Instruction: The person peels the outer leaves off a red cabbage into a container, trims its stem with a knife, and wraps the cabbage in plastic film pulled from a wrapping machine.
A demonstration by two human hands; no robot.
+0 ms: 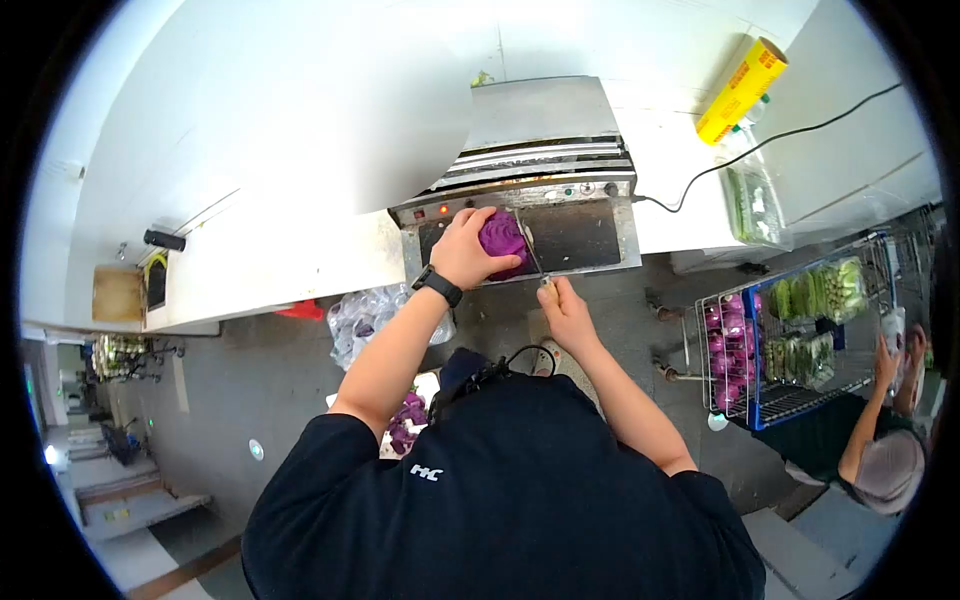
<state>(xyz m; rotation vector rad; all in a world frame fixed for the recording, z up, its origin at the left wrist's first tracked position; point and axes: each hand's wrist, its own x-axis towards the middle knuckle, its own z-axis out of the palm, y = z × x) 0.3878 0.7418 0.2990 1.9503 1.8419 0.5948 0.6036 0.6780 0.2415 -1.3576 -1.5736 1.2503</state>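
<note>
My left hand (468, 252), with a black watch on the wrist, grips a purple cabbage (503, 236) from its left side, fingers over the top and thumb near the bottom. The cabbage rests on the dark plate at the front of a metal wrapping machine (545, 120). In my right hand (570, 314) is a knife, closed around its handle. The narrow knife blade (531, 250) points up and away along the cabbage's right side; whether it cuts in, I cannot tell. A small pale piece lies by the blade.
Clear plastic bags (365, 322) and a container of purple cabbage leaves (406, 422) sit low on my left. A yellow film roll (742, 92) and bagged green vegetables (752, 200) are at the right. A wire cart (790, 392) holds vegetables; another person (850, 440) works beside it.
</note>
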